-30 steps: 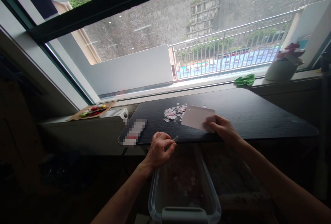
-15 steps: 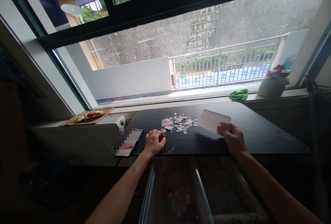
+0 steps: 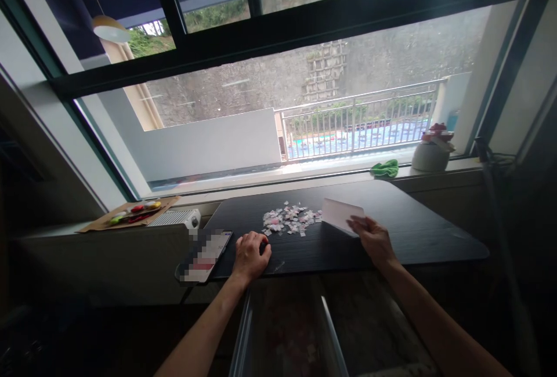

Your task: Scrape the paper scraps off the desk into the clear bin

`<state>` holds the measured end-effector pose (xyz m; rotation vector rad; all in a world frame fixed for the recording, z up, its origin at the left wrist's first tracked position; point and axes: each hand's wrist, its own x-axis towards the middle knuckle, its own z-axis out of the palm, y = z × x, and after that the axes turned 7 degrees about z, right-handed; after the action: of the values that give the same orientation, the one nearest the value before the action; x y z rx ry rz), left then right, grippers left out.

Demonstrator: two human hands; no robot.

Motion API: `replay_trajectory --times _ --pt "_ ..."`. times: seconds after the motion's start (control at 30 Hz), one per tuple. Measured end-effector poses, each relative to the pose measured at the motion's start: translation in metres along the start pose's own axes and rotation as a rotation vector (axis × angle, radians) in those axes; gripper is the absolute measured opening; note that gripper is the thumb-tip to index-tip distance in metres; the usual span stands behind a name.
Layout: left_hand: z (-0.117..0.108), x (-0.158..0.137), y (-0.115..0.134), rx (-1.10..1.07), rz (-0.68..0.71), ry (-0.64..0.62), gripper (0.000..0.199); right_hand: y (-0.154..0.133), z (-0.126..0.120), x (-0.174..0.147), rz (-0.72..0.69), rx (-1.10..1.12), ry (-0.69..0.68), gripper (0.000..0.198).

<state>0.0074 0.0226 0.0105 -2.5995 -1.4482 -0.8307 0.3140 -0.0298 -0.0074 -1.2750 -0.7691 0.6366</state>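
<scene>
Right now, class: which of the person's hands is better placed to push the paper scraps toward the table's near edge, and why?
Probably the right hand: it holds the white card beside the paper scraps. The left hand rests curled and empty on the table.

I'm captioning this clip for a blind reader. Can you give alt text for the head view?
A right hand holds a white card beside a pile of paper scraps on a dark table; the left hand rests fisted near a phone.
</scene>
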Motion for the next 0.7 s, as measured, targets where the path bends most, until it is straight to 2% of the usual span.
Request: replay_trajectory --times 0.17,0.37,0.53,0.7 --pt "-0.0013 0.0001 0.0007 0.006 -0.004 -0.005 0.012 0.0024 -0.0014 0.0004 -0.017 -0.009 0.071 0.038" --pt "-0.0015 0.0002 0.0009 0.001 0.0 0.007 0.012 -0.0043 0.0007 -0.0022 -0.049 -0.045 0.004 0.037" --pt "-0.0019 0.0005 0.0013 0.002 -0.002 0.004 0.013 -0.0029 -0.0011 -0.0037 -0.002 -0.098 0.059 0.035" --pt "-0.0025 0.0005 0.0015 0.009 -0.003 0.004 0.012 -0.0043 0.0005 -0.0063 -0.04 -0.049 -0.139 0.036"
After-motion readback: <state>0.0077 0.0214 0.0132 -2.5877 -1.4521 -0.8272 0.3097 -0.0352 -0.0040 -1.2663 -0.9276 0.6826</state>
